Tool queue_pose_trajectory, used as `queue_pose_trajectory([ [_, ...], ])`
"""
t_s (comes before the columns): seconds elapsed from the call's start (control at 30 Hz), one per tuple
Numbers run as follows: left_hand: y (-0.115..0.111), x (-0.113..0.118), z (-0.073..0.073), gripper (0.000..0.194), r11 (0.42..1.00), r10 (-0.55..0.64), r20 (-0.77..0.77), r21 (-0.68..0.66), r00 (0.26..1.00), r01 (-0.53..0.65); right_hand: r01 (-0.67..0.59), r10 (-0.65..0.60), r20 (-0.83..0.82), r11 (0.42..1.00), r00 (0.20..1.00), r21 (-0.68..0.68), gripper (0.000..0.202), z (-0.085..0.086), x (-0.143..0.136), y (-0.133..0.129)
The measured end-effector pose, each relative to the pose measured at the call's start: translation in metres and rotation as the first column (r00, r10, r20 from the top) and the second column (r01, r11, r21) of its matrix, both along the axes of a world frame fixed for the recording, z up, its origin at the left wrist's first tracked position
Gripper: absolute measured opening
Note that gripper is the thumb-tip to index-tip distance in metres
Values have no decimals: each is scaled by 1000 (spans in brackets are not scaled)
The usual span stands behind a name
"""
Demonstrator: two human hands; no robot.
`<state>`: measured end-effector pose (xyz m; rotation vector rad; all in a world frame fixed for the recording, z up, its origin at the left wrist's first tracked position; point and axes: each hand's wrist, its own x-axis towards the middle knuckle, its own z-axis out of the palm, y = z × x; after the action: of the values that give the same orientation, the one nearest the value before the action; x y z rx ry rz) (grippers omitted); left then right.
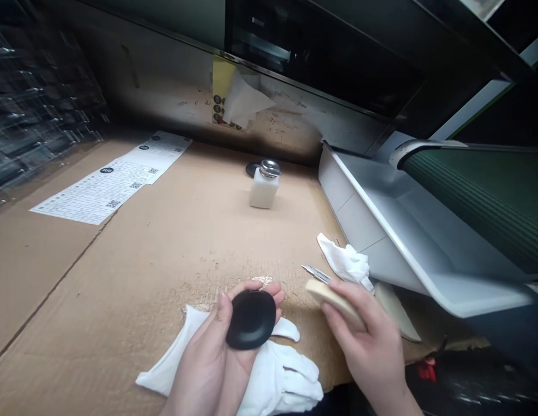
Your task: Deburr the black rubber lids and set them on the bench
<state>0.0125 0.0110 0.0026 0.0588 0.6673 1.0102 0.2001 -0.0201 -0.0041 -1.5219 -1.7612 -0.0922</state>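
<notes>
My left hand (227,341) is palm up, its fingers curled around a smooth black rounded case (252,319). In my right hand (375,335), a cream-coloured sponge pad (333,301) is pinched between thumb and fingers, to the right of the case and apart from it. The blade of a utility knife (316,273) sticks out beyond the pad; whether my right hand grips the knife or it lies behind, I cannot tell. Under my left hand, a white glove (279,378) is spread on the cardboard.
A white pump bottle (264,188) stands farther back, a black round piece (252,169) behind it. Printed label sheets (108,182) lie left. Crumpled white cloth (344,260) and another cream pad (396,312) sit beside a grey bin (373,231). Stacked clear trays (34,104) rise at far left.
</notes>
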Motion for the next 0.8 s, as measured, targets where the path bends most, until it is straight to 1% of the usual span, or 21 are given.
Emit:
queue_pose_trajectory([
  [0.07, -1, 0, -3, 36, 999, -13, 20, 31, 1000, 12, -115, 116, -12, 993, 993, 7, 31, -2, -9, -6],
  [0.13, -1, 0, -7, 38, 997, -26, 37, 73, 999, 23, -215, 217, -22, 975, 976, 48, 34, -1, -22, -6],
  [0.23, -1, 0, -12, 38, 989, -58, 44, 141, 997, 52, -306, 301, 72, 947, 951, 93, 31, 5, -40, 2],
  [0.3, -1, 0, -14, 36, 986, -70, 24, 154, 997, 65, -321, 304, 164, 942, 938, 93, 30, 8, -45, 9],
  [0.37, -1, 0, -15, 33, 990, -53, -6, 134, 999, 53, -313, 290, 214, 946, 933, 85, 29, 8, -46, 14],
  [0.5, 0, 2, -14, 33, 995, -48, -14, 86, 999, 49, -274, 257, 158, 957, 953, 97, 31, 2, -47, 9],
  [0.6, -1, 4, -11, 34, 997, -34, -8, 65, 999, 34, -262, 244, 131, 955, 961, 141, 26, -1, -51, 0],
  [0.67, -2, 4, -10, 34, 998, -25, -16, 61, 1000, 26, -271, 249, 151, 951, 957, 147, 22, 0, -52, -1],
  [0.8, -2, 3, -10, 32, 997, -36, -34, 72, 999, 39, -276, 249, 212, 955, 945, 108, 30, 5, -47, 9],
])
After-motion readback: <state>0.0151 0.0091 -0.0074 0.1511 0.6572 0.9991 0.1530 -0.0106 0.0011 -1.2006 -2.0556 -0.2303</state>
